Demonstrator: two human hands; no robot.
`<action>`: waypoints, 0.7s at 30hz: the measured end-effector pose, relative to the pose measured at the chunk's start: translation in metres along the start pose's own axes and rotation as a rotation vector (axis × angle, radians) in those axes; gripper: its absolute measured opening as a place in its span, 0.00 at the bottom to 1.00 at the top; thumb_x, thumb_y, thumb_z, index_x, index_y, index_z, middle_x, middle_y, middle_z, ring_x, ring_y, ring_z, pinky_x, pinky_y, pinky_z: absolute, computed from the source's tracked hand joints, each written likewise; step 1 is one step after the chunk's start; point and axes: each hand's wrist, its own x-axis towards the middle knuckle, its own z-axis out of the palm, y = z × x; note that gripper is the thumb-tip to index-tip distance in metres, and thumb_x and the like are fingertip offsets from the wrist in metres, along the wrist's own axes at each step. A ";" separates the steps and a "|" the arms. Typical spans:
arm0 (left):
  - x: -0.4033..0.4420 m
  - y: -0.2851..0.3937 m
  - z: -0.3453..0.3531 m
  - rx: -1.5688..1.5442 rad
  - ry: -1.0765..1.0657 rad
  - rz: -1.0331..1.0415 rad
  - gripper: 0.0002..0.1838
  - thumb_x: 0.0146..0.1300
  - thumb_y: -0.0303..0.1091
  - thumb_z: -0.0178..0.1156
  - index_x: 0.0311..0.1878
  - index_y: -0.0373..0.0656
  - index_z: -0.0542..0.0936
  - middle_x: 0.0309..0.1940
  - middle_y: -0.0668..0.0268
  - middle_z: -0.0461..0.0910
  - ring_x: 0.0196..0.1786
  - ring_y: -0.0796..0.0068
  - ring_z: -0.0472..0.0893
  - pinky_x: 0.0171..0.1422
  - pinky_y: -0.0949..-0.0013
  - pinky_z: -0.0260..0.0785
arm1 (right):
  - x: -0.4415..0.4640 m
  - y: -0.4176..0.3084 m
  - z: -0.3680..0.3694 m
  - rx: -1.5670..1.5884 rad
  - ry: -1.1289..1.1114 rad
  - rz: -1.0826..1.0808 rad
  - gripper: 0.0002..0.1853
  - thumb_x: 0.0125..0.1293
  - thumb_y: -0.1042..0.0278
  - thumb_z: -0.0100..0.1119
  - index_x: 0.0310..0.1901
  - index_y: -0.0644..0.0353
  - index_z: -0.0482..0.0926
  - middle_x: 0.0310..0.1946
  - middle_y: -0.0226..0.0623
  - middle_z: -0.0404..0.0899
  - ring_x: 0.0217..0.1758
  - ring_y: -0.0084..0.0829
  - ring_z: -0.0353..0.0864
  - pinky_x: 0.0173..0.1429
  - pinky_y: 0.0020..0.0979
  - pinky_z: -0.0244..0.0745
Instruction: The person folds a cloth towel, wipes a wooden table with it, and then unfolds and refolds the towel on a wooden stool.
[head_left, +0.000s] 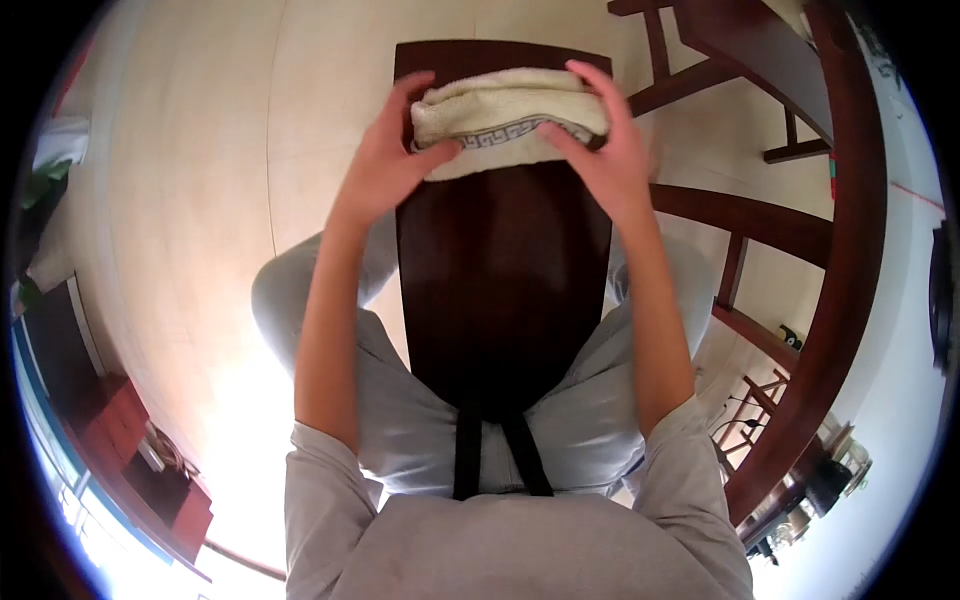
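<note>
A folded cream towel [515, 110] with a dark key-pattern band lies across the far end of a dark wooden bench or stool top [500, 260]. My left hand [398, 150] grips the towel's left end, thumb on the near side and fingers round the far side. At the opposite end my right hand [605, 140] holds it the same way, its thumb over the patterned band. Parts of the fingers are hidden behind the cloth. The dark wooden top extends between my legs.
To the right stand a dark wooden chair [760, 60] and a long dark table edge [850, 200]. Several small items [830, 480] sit at the lower right. A reddish-brown cabinet [115, 420] is at the lower left. Pale floor [200, 200] spreads on the left.
</note>
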 end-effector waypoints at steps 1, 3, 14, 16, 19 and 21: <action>-0.001 -0.019 0.005 0.170 0.014 0.035 0.40 0.58 0.27 0.71 0.73 0.44 0.66 0.59 0.53 0.79 0.63 0.57 0.78 0.69 0.62 0.70 | -0.006 0.008 0.003 -0.051 -0.105 0.097 0.35 0.60 0.69 0.76 0.69 0.56 0.71 0.64 0.39 0.78 0.65 0.37 0.78 0.71 0.36 0.69; 0.005 -0.042 0.008 0.350 0.037 0.098 0.39 0.58 0.32 0.71 0.73 0.43 0.65 0.61 0.50 0.76 0.66 0.49 0.76 0.71 0.57 0.68 | -0.007 0.015 0.009 -0.104 -0.208 0.167 0.41 0.60 0.64 0.74 0.73 0.56 0.65 0.66 0.46 0.74 0.70 0.49 0.73 0.74 0.42 0.67; -0.025 -0.001 0.025 0.587 -0.096 0.192 0.40 0.45 0.28 0.73 0.66 0.49 0.70 0.56 0.52 0.79 0.61 0.41 0.77 0.65 0.48 0.72 | -0.081 -0.010 0.019 -0.440 -0.141 0.098 0.33 0.48 0.68 0.72 0.60 0.51 0.76 0.47 0.46 0.79 0.53 0.52 0.79 0.58 0.48 0.76; -0.044 -0.004 0.028 0.650 -0.150 0.192 0.39 0.45 0.30 0.75 0.65 0.51 0.72 0.56 0.51 0.80 0.58 0.41 0.79 0.62 0.47 0.74 | -0.102 -0.006 0.025 -0.409 -0.154 0.019 0.33 0.48 0.69 0.70 0.61 0.51 0.74 0.46 0.46 0.78 0.52 0.53 0.79 0.57 0.48 0.76; -0.088 0.013 0.042 0.887 -0.175 0.144 0.31 0.48 0.33 0.72 0.59 0.49 0.76 0.50 0.48 0.79 0.54 0.39 0.79 0.56 0.44 0.75 | -0.137 -0.030 0.028 -0.513 -0.224 0.076 0.31 0.50 0.72 0.66 0.60 0.52 0.72 0.48 0.48 0.76 0.51 0.54 0.78 0.56 0.49 0.75; -0.097 -0.033 0.035 0.838 -0.317 0.091 0.30 0.44 0.34 0.72 0.55 0.46 0.77 0.48 0.47 0.80 0.55 0.39 0.80 0.57 0.44 0.74 | -0.157 -0.033 0.038 -0.668 -0.379 0.118 0.34 0.48 0.71 0.66 0.61 0.55 0.71 0.50 0.49 0.75 0.52 0.52 0.78 0.54 0.50 0.76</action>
